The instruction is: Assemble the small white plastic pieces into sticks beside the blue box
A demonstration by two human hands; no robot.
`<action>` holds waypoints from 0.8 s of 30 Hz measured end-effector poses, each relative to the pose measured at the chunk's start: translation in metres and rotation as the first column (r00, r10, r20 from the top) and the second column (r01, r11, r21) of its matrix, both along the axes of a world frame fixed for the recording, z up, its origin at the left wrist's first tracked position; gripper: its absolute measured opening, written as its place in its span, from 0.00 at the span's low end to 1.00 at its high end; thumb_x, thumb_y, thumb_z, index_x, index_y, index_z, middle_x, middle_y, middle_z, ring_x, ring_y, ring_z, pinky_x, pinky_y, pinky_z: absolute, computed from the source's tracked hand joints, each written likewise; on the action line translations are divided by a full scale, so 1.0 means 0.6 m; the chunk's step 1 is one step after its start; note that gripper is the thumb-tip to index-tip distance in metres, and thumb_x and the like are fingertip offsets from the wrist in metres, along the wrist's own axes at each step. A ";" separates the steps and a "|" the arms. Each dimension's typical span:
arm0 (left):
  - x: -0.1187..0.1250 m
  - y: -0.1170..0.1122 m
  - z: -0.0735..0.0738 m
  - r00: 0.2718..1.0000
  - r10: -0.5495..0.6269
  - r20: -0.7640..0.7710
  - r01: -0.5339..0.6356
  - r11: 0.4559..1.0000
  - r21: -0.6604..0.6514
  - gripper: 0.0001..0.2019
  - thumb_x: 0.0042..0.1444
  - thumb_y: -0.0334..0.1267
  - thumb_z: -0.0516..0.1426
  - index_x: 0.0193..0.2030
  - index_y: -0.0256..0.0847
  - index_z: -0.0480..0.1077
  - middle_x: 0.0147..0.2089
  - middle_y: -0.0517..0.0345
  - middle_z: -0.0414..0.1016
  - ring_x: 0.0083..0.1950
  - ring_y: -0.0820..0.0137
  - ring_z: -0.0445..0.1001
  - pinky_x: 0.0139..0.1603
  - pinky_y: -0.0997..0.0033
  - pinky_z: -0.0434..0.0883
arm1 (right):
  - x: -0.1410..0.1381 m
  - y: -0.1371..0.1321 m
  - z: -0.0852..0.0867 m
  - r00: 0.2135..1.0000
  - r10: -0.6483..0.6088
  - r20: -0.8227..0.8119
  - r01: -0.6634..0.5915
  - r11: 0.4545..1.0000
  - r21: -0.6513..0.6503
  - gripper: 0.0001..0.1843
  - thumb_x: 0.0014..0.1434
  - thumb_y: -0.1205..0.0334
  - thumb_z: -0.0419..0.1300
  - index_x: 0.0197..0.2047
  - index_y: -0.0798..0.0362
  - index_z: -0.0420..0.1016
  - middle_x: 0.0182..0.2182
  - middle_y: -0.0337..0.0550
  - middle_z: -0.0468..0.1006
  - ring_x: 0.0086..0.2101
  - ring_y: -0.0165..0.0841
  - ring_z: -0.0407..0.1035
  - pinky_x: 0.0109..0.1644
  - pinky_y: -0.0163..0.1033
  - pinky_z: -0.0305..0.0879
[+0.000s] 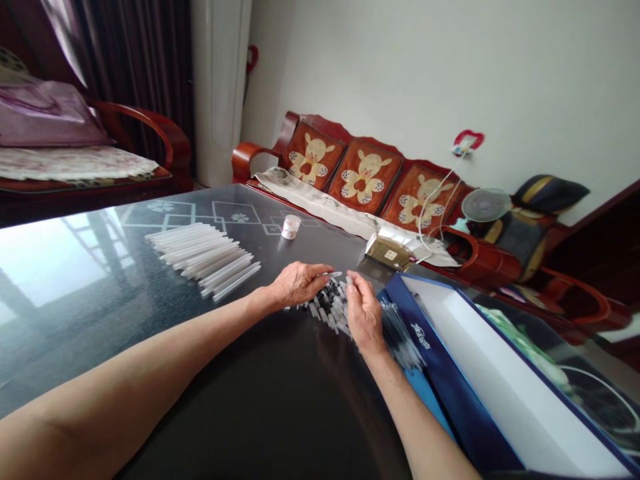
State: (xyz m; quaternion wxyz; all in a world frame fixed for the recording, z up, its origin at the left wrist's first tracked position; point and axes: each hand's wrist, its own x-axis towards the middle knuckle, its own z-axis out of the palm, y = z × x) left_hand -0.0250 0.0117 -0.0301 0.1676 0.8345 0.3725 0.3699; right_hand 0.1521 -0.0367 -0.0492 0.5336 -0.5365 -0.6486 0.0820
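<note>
My left hand point(297, 285) rests above a heap of small black-and-white plastic pieces point(330, 305) on the dark glass tabletop point(100, 320). Its fingertips pinch a thin white tube point(333, 274). My right hand point(365, 315) stands over the heap's right side, fingers bunched, and whatever they hold is too small to tell. Just right of it lies a blurred fan of thin dark sticks point(400, 337). A stack of white plastic tubes point(203, 257) lies left of my left hand, apart from it.
A small white jar point(291, 227) stands on the table behind my hands. An open blue box with a white inside point(480, 373) sits at the right. A tan packet point(387, 251) lies near the far edge, before a wooden sofa with cushions point(365, 180) and a small fan point(485, 205).
</note>
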 end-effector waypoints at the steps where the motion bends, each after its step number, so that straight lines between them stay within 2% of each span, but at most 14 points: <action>1: 0.002 0.000 -0.004 1.000 -0.018 -0.025 0.018 1.000 0.016 0.18 0.61 0.45 0.49 0.52 0.44 0.72 0.35 0.56 0.78 0.34 0.70 0.75 0.36 0.77 0.65 | 0.001 0.002 0.000 0.994 0.008 -0.105 -0.013 0.999 -0.046 0.17 0.60 0.54 0.51 0.50 0.52 0.69 0.42 0.48 0.75 0.42 0.35 0.71 0.45 0.42 0.69; 4: 0.009 -0.002 -0.014 0.995 -0.035 -0.089 0.041 0.997 0.059 0.18 0.62 0.44 0.47 0.53 0.44 0.71 0.35 0.55 0.79 0.35 0.68 0.77 0.35 0.76 0.66 | 0.003 0.008 0.001 0.897 0.032 -0.441 -0.101 0.986 -0.135 0.17 0.57 0.52 0.55 0.47 0.52 0.65 0.39 0.46 0.77 0.37 0.34 0.74 0.39 0.40 0.70; 7: 0.013 -0.004 -0.018 0.991 -0.048 -0.123 0.060 0.994 0.088 0.18 0.62 0.43 0.47 0.52 0.45 0.71 0.35 0.55 0.79 0.36 0.68 0.77 0.35 0.76 0.66 | 0.002 0.010 0.003 0.786 0.067 -0.614 -0.207 0.965 -0.159 0.14 0.55 0.54 0.58 0.42 0.50 0.62 0.40 0.47 0.78 0.36 0.34 0.75 0.35 0.39 0.71; 12: 0.015 -0.007 -0.021 0.987 -0.036 -0.155 0.051 0.994 0.094 0.17 0.62 0.43 0.47 0.53 0.46 0.70 0.35 0.56 0.79 0.36 0.69 0.77 0.35 0.77 0.66 | 0.003 0.008 0.006 0.750 0.115 -0.651 -0.267 0.954 -0.139 0.12 0.55 0.56 0.58 0.41 0.49 0.62 0.42 0.48 0.79 0.35 0.34 0.75 0.34 0.38 0.71; 19: 0.016 -0.008 -0.021 0.981 -0.002 -0.192 0.022 0.995 0.101 0.16 0.62 0.43 0.46 0.48 0.46 0.72 0.34 0.56 0.78 0.36 0.68 0.77 0.34 0.75 0.65 | -0.006 0.005 0.004 0.609 0.101 -0.787 -0.348 0.926 -0.150 0.19 0.47 0.58 0.67 0.40 0.50 0.66 0.41 0.41 0.80 0.34 0.28 0.73 0.34 0.32 0.67; 21: 0.016 -0.009 -0.017 0.975 0.006 -0.221 0.017 0.995 0.102 0.16 0.62 0.43 0.46 0.42 0.44 0.73 0.32 0.56 0.77 0.34 0.68 0.77 0.33 0.75 0.64 | -0.008 0.005 0.002 0.611 0.100 -0.785 -0.356 0.921 -0.159 0.21 0.45 0.57 0.69 0.40 0.51 0.67 0.40 0.40 0.80 0.35 0.27 0.72 0.34 0.30 0.66; 24: 0.015 -0.012 -0.011 0.964 0.012 -0.267 0.017 0.994 0.106 0.17 0.63 0.43 0.46 0.33 0.40 0.73 0.28 0.55 0.76 0.32 0.68 0.76 0.31 0.75 0.63 | -0.004 0.005 0.002 0.656 0.087 -0.750 -0.336 0.923 -0.187 0.21 0.44 0.57 0.70 0.40 0.51 0.69 0.37 0.38 0.79 0.34 0.26 0.71 0.34 0.29 0.65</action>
